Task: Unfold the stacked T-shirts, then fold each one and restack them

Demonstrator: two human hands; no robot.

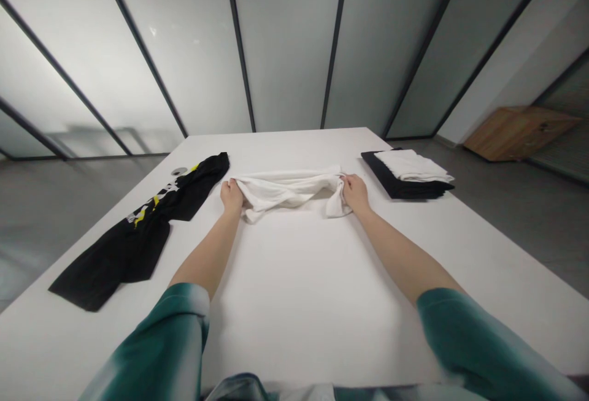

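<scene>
A white cloth garment (289, 189) is stretched between my two hands over the middle of the white table (313, 303). Its near edge hangs in loose folds, and its exact kind cannot be made out. My left hand (231, 195) is closed on the garment's left end. On the opposite end, my right hand (355, 192) grips bunched fabric, with a flap drooping beside the fingers. Both arms reach forward, well apart from each other.
Black clothing with white and yellow print (147, 214) lies along the table's left side, near a round grey disc (179, 171). At the right stand folded black cloths (405, 189) with folded white cloth (411, 165) on top. A wooden cabinet (515, 134) is beyond the table.
</scene>
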